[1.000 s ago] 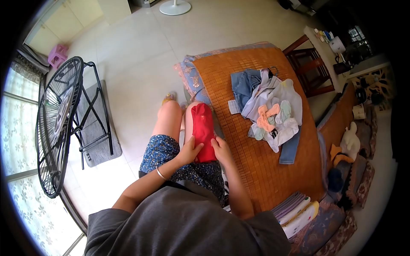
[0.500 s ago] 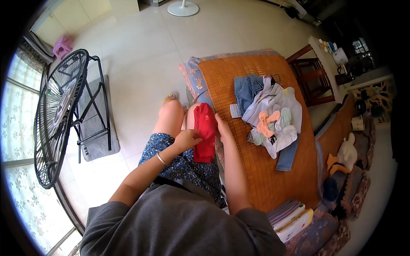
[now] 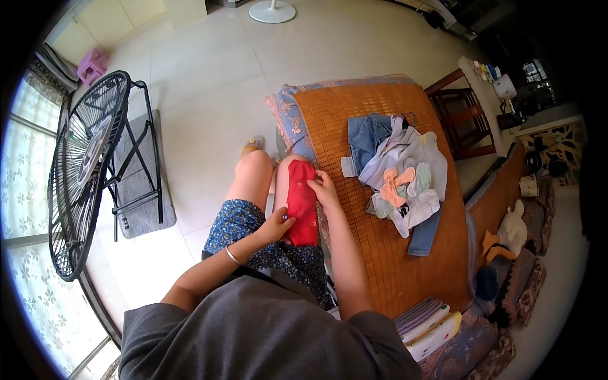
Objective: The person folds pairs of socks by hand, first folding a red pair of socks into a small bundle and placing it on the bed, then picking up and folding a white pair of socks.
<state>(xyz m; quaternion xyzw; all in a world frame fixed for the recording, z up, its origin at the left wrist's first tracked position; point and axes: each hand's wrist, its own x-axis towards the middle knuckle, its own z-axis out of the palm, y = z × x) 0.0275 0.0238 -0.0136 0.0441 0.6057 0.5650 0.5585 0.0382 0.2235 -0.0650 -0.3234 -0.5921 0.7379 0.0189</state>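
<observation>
Since half a second ago, the right hand (image 3: pixel 325 191) has taken the right edge of a folded red cloth (image 3: pixel 303 206), which lies along the right thigh (image 3: pixel 283 180); the left hand (image 3: pixel 274 227), slightly lower, pinches its left edge. Beside, on a woven mat (image 3: pixel 380 272), a white tag (image 3: pixel 349 166), unreadably small, adjoins heaped clothes (image 3: pixel 411 149).

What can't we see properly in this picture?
In the head view:
- The underside of the red cloth: hidden, as it lies on the person's leg.
- The tiny blue spot at the left hand: too small to tell what it is.
- The middle of the jeans: covered by the pale clothes.
- The top of the white stand: cut off by the upper edge.
</observation>
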